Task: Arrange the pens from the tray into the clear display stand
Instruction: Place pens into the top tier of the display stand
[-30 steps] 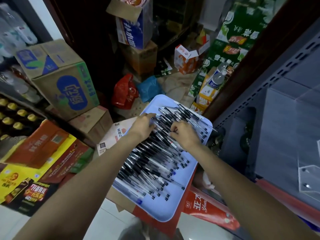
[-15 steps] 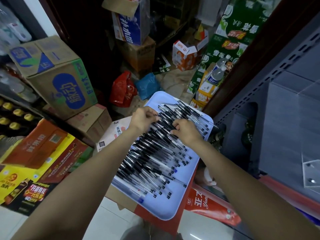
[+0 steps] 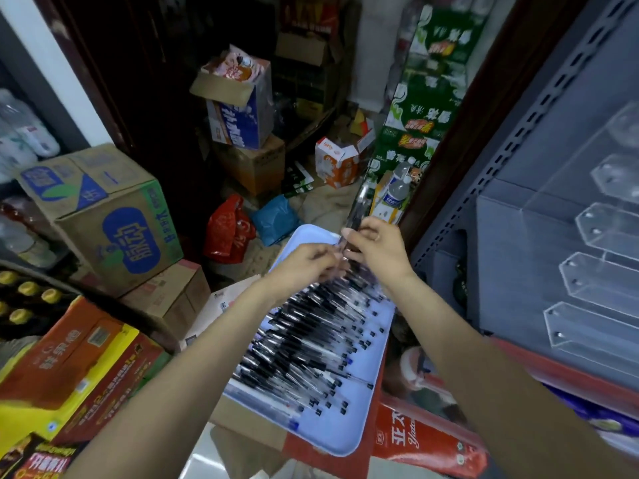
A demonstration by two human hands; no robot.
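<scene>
A pale blue tray (image 3: 349,430) lies below me, heaped with several clear pens with black caps (image 3: 304,337). Over its far end my right hand (image 3: 375,248) grips a small bunch of pens (image 3: 358,210) that sticks up and away from me, blurred. My left hand (image 3: 304,266) is close beside it, fingers curled at the bunch's lower end; its grip is blurred. The clear display stand (image 3: 601,257), with stepped acrylic tiers, sits on the grey shelf at the right.
Cardboard boxes (image 3: 103,216) stack at the left, with yellow-capped bottles (image 3: 24,292) beside them. Red and blue bags (image 3: 228,229) lie on the floor past the tray. A red carton (image 3: 425,440) sits under the tray's near corner. A grey shelf upright (image 3: 501,157) rises at right.
Both hands have lifted from the pile toward the tray's far end. My right hand now holds a bunch of pens raised above the tray. The view has tilted right, showing the stand.
</scene>
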